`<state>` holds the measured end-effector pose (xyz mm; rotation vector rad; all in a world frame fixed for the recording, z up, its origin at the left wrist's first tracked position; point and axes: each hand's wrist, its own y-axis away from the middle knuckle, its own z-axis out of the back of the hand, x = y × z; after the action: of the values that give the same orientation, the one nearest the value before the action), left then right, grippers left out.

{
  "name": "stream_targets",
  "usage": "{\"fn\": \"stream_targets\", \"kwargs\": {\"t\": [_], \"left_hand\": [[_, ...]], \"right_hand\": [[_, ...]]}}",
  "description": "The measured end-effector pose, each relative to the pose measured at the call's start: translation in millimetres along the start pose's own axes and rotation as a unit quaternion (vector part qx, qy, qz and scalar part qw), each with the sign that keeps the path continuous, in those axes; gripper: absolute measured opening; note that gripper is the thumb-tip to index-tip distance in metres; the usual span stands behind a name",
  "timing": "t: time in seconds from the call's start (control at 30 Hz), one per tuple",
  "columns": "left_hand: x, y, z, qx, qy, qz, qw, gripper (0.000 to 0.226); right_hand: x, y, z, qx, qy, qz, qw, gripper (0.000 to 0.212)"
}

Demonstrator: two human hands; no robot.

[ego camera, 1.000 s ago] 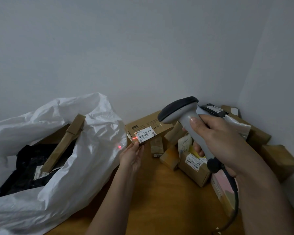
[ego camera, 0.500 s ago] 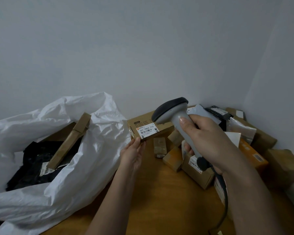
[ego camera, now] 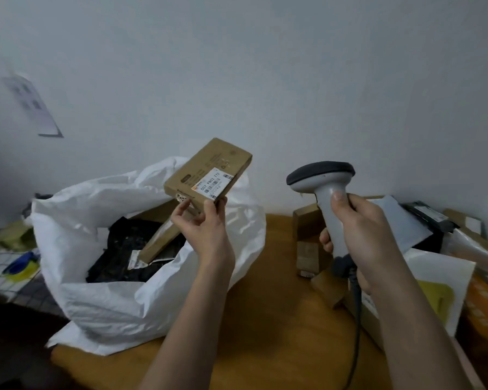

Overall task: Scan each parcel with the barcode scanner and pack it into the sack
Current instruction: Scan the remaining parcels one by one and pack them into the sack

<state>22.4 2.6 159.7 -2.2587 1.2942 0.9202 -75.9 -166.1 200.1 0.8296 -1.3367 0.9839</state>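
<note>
Above the open mouth of the white woven sack (ego camera: 102, 302), the left hand (ego camera: 206, 235) pinches a flat cardboard parcel (ego camera: 209, 173) by its lower corner, label side up and tilted. Inside the sack lie a long narrow cardboard box (ego camera: 159, 243) and black plastic-wrapped packages (ego camera: 124, 249). The right hand (ego camera: 361, 235) grips the grey barcode scanner (ego camera: 326, 192) by its handle, head upright, cable (ego camera: 357, 319) hanging below. More parcels (ego camera: 307, 254) crowd the right of the wooden counter (ego camera: 265, 319), among them a white mailer (ego camera: 440, 277). Behind stands a pale wall (ego camera: 265, 80).
</note>
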Motion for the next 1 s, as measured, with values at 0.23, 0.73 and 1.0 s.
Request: {"fn": "stream_targets", "kwargs": {"t": [0.23, 0.73, 1.0], "left_hand": [[-10, -24, 9, -0.066, -0.024, -0.025, 0.997, 0.039], [111, -1, -9, 0.125, -0.231, 0.140, 0.955, 0.004], [216, -11, -4, 0.134, -0.405, 0.249, 0.870, 0.009]], "right_hand": [[-7, -11, -23, 0.036, 0.001, 0.002, 0.999, 0.029], [-49, -55, 25, -0.068, 0.058, -0.068, 0.994, 0.034], [-84, -101, 66, -0.107, 0.054, -0.111, 0.987, 0.036]]}}
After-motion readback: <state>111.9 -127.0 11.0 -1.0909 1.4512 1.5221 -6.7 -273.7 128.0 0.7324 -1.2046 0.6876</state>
